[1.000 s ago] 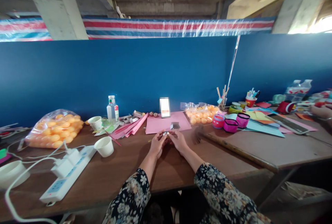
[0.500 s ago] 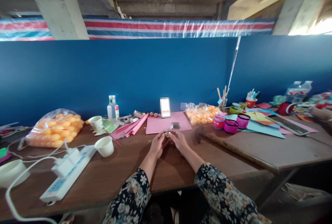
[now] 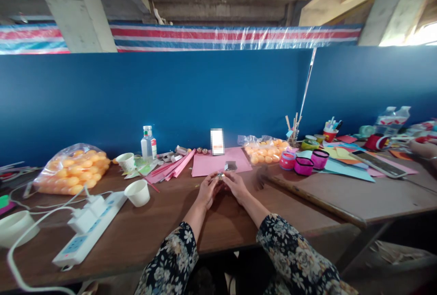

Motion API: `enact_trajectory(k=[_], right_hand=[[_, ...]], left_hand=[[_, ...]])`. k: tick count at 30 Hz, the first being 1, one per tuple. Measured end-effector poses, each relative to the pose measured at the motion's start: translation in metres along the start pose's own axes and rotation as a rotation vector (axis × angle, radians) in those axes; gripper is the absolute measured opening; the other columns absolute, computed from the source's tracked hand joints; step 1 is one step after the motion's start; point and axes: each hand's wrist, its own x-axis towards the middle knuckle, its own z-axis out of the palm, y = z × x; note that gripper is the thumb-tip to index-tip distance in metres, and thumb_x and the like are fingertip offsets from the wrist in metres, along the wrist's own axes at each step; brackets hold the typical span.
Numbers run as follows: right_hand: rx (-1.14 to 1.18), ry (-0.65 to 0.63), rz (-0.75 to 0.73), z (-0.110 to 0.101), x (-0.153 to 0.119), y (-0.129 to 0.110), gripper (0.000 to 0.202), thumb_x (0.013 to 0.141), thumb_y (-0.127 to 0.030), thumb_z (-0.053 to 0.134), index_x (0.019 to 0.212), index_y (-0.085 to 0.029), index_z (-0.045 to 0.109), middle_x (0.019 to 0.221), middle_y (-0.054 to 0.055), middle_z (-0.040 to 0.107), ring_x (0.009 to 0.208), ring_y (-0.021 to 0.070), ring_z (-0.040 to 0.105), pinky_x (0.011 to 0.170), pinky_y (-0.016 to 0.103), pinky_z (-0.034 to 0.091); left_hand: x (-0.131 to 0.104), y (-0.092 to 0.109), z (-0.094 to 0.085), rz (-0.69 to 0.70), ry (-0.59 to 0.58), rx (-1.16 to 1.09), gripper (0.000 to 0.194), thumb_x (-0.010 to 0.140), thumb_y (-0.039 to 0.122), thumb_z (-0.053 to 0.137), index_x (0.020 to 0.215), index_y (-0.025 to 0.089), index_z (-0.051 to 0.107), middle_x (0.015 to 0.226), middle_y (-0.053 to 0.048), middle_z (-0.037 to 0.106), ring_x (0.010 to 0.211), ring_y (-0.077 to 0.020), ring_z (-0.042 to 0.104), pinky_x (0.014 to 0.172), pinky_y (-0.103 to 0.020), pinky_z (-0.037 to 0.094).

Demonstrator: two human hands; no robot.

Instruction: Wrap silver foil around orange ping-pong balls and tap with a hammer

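My left hand (image 3: pixel 208 189) and my right hand (image 3: pixel 235 185) meet above the brown table (image 3: pixel 164 222). Between their fingertips they pinch a small shiny metallic ball (image 3: pixel 220 176), mostly covered by the fingers. Just beyond the hands lies a pink sheet (image 3: pixel 205 163) with a small dark, reflective square (image 3: pixel 231 165) on its near edge. Two shiny balls (image 3: pixel 204 151) rest at the sheet's back left, beside folded pink paper strips (image 3: pixel 175 167).
Left are a bag of orange balls (image 3: pixel 73 172), a white cup (image 3: pixel 137 193), a bottle (image 3: pixel 148 144) and a power strip (image 3: pixel 92 229). Right are another ball bag (image 3: pixel 266 150), magenta rings (image 3: pixel 303 166), a phone (image 3: pixel 378 164) and another person's hand (image 3: pixel 423 148) at the edge.
My hands stay nearly in place around the ball, with only a slight shift of the fingers. At the far right, the other person's hand has moved a little.
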Motion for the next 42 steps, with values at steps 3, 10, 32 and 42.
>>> enact_trajectory(k=[3, 10, 32, 42], right_hand=[[0.028, 0.045, -0.001, 0.0001, 0.0014, 0.0017, 0.037, 0.066, -0.042, 0.058, 0.094, -0.018, 0.059, 0.081, 0.003, 0.063, 0.059, 0.0116, 0.055, 0.047, 0.020, 0.041], [0.005, 0.002, -0.023, 0.0001, -0.0014, -0.0007, 0.035, 0.067, -0.040, 0.058, 0.093, -0.018, 0.059, 0.085, 0.003, 0.062, 0.064, 0.0122, 0.056, 0.049, 0.020, 0.042], [0.087, 0.002, 0.043, -0.0040, 0.0014, 0.0016, 0.032, 0.063, -0.032, 0.061, 0.092, -0.018, 0.058, 0.079, 0.002, 0.061, 0.061, 0.0102, 0.053, 0.048, 0.018, 0.039], [0.099, 0.024, 0.039, -0.0045, 0.0005, 0.0022, 0.032, 0.062, -0.035, 0.061, 0.089, -0.017, 0.057, 0.079, 0.002, 0.060, 0.059, 0.0092, 0.052, 0.048, 0.019, 0.039]], left_hand=[[-0.0019, 0.0028, 0.0033, -0.001, -0.009, -0.010, 0.033, 0.067, 0.025, 0.064, 0.098, 0.017, 0.057, 0.092, -0.006, 0.064, 0.083, -0.0158, 0.060, 0.079, -0.032, 0.045], [-0.0039, 0.0075, 0.0086, -0.004, 0.003, 0.012, 0.033, 0.064, 0.025, 0.066, 0.094, 0.014, 0.058, 0.090, -0.008, 0.064, 0.081, -0.0165, 0.060, 0.079, -0.033, 0.045], [-0.0036, 0.0073, 0.0055, -0.034, -0.042, -0.015, 0.035, 0.065, 0.023, 0.065, 0.098, 0.015, 0.060, 0.094, -0.008, 0.064, 0.085, -0.0166, 0.059, 0.082, -0.032, 0.042], [-0.0047, 0.0089, 0.0071, -0.057, -0.067, -0.003, 0.036, 0.063, 0.022, 0.067, 0.097, 0.014, 0.061, 0.095, -0.009, 0.064, 0.086, -0.0176, 0.059, 0.082, -0.033, 0.042]])
